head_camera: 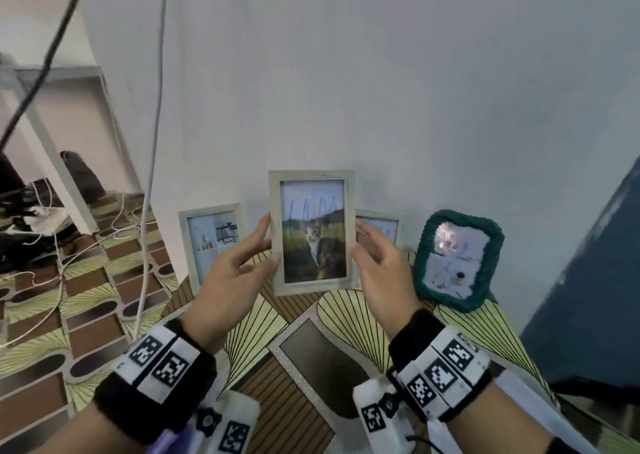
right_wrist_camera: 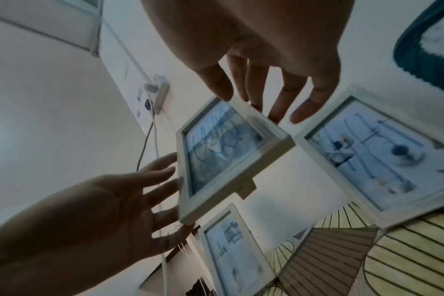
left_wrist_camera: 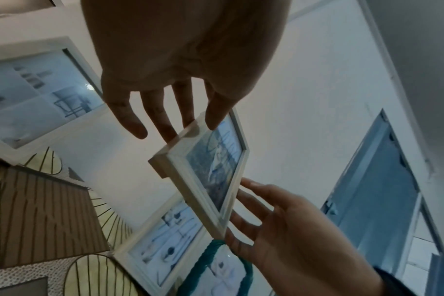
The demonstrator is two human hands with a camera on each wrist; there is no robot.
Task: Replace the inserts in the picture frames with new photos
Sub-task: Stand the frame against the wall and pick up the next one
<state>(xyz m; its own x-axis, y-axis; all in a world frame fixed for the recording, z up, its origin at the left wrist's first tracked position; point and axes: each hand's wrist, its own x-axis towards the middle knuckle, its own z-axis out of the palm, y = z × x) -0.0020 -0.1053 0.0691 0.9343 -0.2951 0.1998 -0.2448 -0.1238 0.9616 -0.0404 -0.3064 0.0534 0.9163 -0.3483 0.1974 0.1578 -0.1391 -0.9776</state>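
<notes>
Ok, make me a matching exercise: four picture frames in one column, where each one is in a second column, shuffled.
Frames:
1. cat photo frame
2. furniture photo frame
3. teal woven frame
4. partly hidden pale frame

Places:
A. far right, leaning on the wall
B. held between the left hand and right hand
C. behind the right hand
D. far left, leaning on the wall

Pairs: 1-B, 2-D, 3-A, 4-C
</notes>
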